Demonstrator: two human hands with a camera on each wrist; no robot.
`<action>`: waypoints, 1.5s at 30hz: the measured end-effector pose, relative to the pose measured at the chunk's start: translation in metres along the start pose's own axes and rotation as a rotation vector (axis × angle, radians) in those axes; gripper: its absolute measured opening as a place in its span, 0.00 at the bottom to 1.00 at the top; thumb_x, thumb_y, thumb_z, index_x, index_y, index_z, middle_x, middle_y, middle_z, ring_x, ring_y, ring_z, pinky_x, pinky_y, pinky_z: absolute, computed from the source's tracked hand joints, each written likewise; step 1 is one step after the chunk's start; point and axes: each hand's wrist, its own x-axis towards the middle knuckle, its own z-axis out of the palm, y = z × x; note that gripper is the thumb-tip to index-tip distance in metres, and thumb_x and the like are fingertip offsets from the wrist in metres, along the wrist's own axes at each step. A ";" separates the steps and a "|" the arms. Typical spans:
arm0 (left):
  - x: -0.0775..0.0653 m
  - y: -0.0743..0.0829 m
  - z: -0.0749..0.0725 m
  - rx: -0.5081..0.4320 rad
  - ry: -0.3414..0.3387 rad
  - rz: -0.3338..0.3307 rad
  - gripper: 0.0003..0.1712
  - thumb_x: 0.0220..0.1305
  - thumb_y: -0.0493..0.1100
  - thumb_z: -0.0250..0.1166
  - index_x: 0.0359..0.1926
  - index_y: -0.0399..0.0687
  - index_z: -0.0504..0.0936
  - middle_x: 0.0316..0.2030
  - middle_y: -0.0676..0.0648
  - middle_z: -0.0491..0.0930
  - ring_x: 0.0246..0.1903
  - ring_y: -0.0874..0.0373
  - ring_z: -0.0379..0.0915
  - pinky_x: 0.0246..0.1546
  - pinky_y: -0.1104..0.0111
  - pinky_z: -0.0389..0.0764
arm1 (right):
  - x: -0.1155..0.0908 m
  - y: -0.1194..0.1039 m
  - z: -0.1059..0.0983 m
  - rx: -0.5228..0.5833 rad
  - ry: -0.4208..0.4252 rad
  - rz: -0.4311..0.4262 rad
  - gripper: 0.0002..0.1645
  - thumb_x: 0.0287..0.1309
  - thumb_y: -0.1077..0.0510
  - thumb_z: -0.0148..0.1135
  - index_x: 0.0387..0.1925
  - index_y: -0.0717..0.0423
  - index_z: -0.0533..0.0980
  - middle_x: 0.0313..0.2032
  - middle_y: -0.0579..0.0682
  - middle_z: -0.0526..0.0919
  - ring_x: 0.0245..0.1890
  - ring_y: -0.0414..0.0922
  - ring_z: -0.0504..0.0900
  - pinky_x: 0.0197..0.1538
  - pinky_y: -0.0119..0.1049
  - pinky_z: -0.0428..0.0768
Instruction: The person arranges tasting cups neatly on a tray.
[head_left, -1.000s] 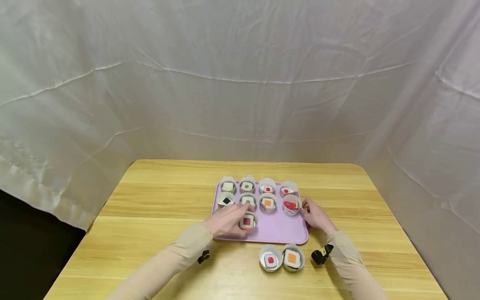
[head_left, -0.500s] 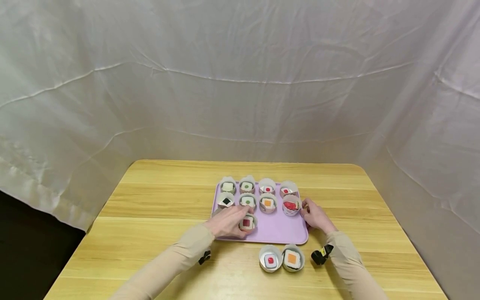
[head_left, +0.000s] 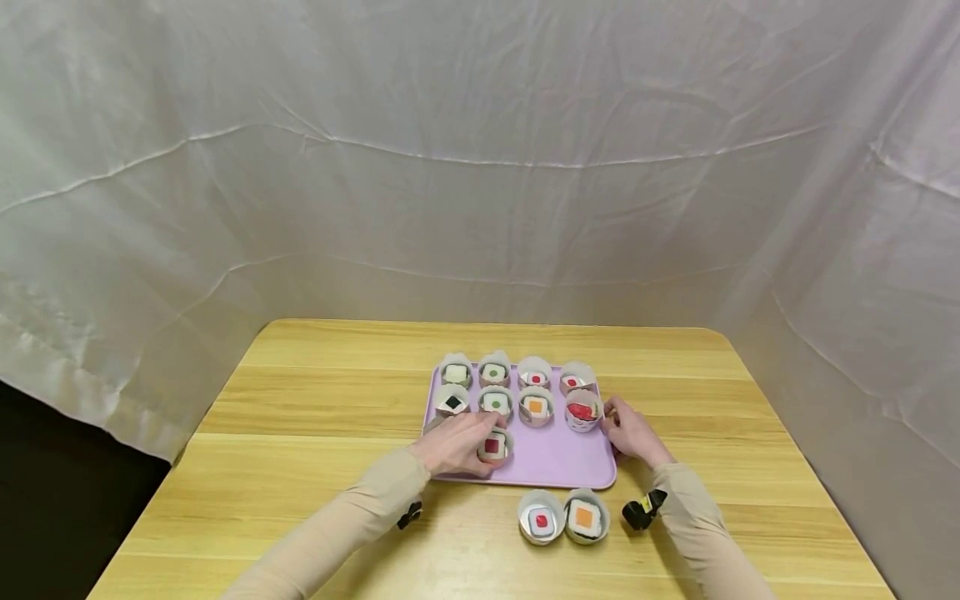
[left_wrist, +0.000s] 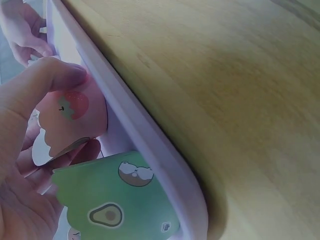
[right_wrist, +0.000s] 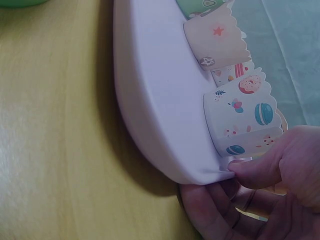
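My left hand grips a pink paper baking cup with a strawberry print, thumb on the near side and fingers behind. In the head view, a white square with a dark red centre sits inside this cup. It stands at the front left of a lilac tray, next to a green avocado-print cup largely hidden under my left hand in the head view. My right hand pinches the tray's right rim, thumb on top and fingers below, beside a white macaron-print cup with a red filling.
Several more filled cups stand in two rows at the back of the tray, one with an orange square. Before the tray, on the wooden table, are a red-centred cup and an orange-centred cup. Pale curtains surround the table.
My left hand and the pink cup have shifted slightly toward the tray's near edge. My right hand keeps its hold on the rim.
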 end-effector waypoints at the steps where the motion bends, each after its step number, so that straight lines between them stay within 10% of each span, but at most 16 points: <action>1: 0.000 0.000 0.000 0.001 -0.002 -0.004 0.36 0.50 0.51 0.78 0.57 0.45 0.74 0.46 0.47 0.84 0.39 0.59 0.82 0.37 0.76 0.81 | 0.000 0.000 0.000 0.002 0.001 0.005 0.10 0.67 0.66 0.50 0.47 0.67 0.67 0.31 0.61 0.77 0.21 0.46 0.78 0.21 0.37 0.80; 45: -0.008 0.002 0.004 0.082 0.103 -0.017 0.40 0.55 0.56 0.75 0.65 0.49 0.72 0.53 0.45 0.81 0.34 0.56 0.82 0.28 0.73 0.80 | 0.002 0.000 0.001 -0.010 0.002 0.008 0.10 0.67 0.65 0.50 0.47 0.68 0.66 0.32 0.61 0.76 0.23 0.47 0.78 0.21 0.38 0.80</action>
